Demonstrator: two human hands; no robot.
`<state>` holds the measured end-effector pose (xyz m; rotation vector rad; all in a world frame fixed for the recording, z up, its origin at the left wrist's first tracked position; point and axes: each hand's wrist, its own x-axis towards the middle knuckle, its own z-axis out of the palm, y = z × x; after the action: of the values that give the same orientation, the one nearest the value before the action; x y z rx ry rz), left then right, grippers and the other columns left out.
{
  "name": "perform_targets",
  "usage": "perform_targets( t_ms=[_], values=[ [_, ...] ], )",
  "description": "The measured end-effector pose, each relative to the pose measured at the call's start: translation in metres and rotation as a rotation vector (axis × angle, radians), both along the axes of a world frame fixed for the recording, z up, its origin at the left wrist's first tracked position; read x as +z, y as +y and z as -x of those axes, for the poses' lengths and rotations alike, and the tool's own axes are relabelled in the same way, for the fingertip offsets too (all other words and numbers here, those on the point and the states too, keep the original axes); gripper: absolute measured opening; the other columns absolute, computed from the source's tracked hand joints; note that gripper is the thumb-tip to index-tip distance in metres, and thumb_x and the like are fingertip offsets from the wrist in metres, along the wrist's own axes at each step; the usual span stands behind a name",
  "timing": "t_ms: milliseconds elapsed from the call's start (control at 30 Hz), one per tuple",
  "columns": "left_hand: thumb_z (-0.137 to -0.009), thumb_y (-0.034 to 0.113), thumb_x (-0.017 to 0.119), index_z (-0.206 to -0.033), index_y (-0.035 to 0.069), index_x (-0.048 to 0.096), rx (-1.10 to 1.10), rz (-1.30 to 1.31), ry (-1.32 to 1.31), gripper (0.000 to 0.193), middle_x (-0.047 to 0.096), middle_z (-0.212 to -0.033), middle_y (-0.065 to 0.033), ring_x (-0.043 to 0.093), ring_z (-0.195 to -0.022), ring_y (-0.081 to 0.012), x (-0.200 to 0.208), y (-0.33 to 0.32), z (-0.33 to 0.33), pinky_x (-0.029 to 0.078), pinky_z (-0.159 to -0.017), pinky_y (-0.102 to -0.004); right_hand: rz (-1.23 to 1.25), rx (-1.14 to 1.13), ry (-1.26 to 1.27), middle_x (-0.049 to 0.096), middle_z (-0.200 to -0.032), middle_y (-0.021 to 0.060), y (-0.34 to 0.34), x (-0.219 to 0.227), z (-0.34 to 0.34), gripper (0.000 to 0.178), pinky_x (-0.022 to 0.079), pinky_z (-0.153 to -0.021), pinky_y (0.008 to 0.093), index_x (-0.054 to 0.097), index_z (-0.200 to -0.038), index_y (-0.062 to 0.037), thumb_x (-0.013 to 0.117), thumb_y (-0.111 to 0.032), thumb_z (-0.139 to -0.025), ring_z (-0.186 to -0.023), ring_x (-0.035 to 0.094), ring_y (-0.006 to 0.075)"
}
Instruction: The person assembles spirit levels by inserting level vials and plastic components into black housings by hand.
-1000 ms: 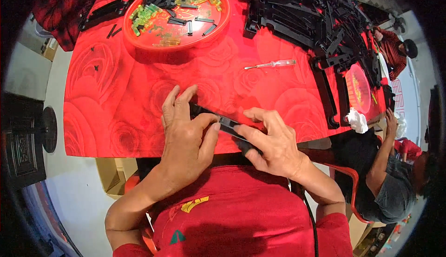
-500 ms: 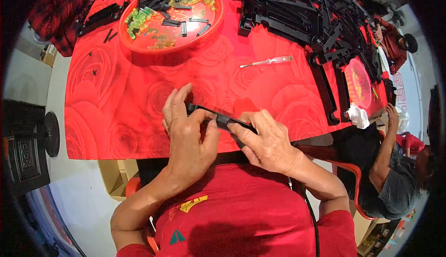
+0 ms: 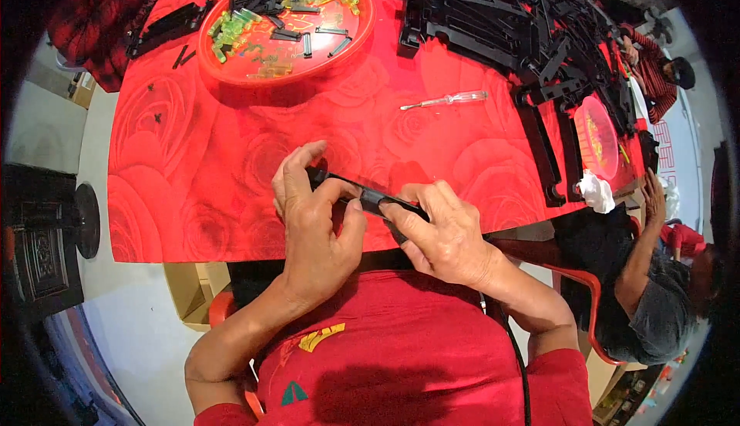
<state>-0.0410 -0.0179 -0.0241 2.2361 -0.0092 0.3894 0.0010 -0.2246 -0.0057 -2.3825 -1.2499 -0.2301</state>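
A large bench (image 3: 177,202) with a red, rose-patterned cover is filling most of the view. A big heap of black parts (image 3: 478,33) is sprawling over its far right, and a round red tray (image 3: 337,20) is sitting at the far left, carrying yellow-green translucent pieces (image 3: 231,29) and short dark strips. At the right edge, a pink basket (image 3: 610,145) is standing beside long black bars (image 3: 539,152).

Nearest the wearer, both hands are working over the bench's front edge. The left hand (image 3: 312,214) is pinching a long black part (image 3: 371,199) between thumb and forefinger; the right hand (image 3: 443,233) is gripping its other half, one digit pressing on top. The part is slanting, its left end pointing away from the body. It is looking like light, stiff, smooth plastic, perhaps a little slippery; holding it by the long sides near both ends would probably suit it, sparing any thin edges. The fingers are hiding much of it.

Beyond the right hand, a clear-handled screwdriver (image 3: 455,98) is lying well apart, while the bars and a crumpled white tissue (image 3: 596,192) are crowding the right side.
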Motion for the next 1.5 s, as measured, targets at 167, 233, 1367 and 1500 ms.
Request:
perform_targets(
  t_ms=[167, 233, 1367, 1500],
  values=[
    [-0.080, 0.006, 0.070, -0.090, -0.001, 0.069, -0.009, -0.029, 0.007, 0.012, 0.048, -0.144, -0.0256, 0.040, -0.138, -0.0442, -0.001, 0.003, 0.001, 0.031, -0.112, -0.0526, 0.009, -0.010, -0.001, 0.062, -0.105, 0.0108, 0.001, 0.000, 0.000, 0.037, 0.053, -0.069, 0.0372, 0.071, -0.112, -0.0056, 0.075, -0.009, -0.075, -0.085, 0.059, 0.0272],
    [-0.080, 0.006, 0.069, -0.090, 0.000, 0.069, -0.006, 0.001, 0.019, 0.012, 0.048, -0.143, -0.0254, 0.041, -0.137, -0.0439, 0.001, 0.001, 0.002, 0.032, -0.111, -0.0525, -0.009, 0.009, 0.003, 0.062, -0.105, 0.0113, 0.000, 0.001, 0.000, 0.039, 0.053, -0.069, 0.0374, 0.071, -0.112, -0.0058, 0.076, -0.009, -0.073, -0.085, 0.060, 0.0273],
    [-0.093, 0.021, 0.068, -0.109, 0.002, 0.071, -0.627, -0.136, 0.503, 0.025, 0.070, -0.095, -0.0214, 0.069, -0.090, -0.0407, 0.051, 0.030, -0.034, 0.053, -0.075, -0.0489, 0.069, 0.308, -0.120, 0.068, -0.113, 0.0126, -0.029, 0.037, -0.031, 0.031, 0.056, -0.075, 0.0373, 0.075, -0.114, -0.0087, 0.079, -0.017, -0.084, -0.093, 0.069, 0.0261],
    [-0.095, 0.022, 0.066, -0.100, 0.002, 0.073, -0.491, -0.108, 0.421, 0.021, 0.067, -0.083, -0.0221, 0.068, -0.078, -0.0420, 0.051, 0.023, -0.028, 0.051, -0.068, -0.0489, -0.207, -0.005, 0.193, 0.068, -0.113, 0.0198, -0.033, 0.038, -0.031, 0.051, 0.056, -0.082, 0.0417, 0.069, -0.124, -0.0002, 0.082, -0.023, -0.080, -0.096, 0.068, 0.0358]
  ],
)
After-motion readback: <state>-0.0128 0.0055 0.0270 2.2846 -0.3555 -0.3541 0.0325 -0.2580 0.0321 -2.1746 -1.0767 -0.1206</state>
